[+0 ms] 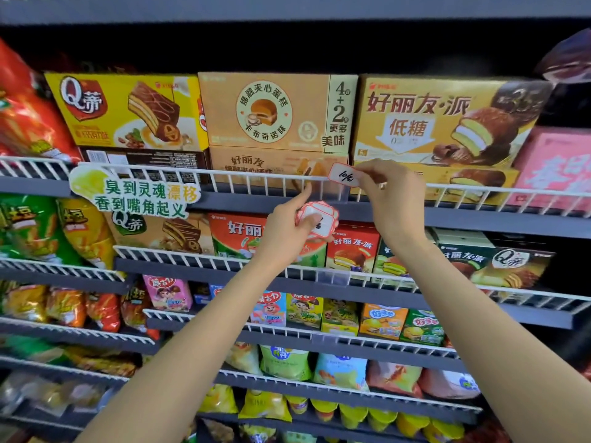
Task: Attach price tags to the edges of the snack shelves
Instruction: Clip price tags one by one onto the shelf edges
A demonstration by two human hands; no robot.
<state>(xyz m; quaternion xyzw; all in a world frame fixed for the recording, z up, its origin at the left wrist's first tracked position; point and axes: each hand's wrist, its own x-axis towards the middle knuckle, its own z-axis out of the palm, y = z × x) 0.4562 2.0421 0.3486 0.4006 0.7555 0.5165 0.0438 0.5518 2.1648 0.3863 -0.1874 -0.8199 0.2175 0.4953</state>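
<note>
top shelf rail [256, 174]: white wire guard along the front edge; cake boxes [278, 113] stand packed just behind it, leaving no slot between boxes.
above the boxes: a dark open band runs under the upper shelf; a hand could pass there.
rail's left end: a green-and-yellow promo sign [134, 193] hangs over the wires and the grey edge [479, 219].
rail's middle: right hand [388, 193] pinches a price tag [344, 175] at the wire; left hand [287, 225], gripping a tag stack [318, 219], points its forefinger at the rail just beside.
rail's right stretch: bare wires, reachable.
lower shelves: both forearms cross in front of them.
</note>
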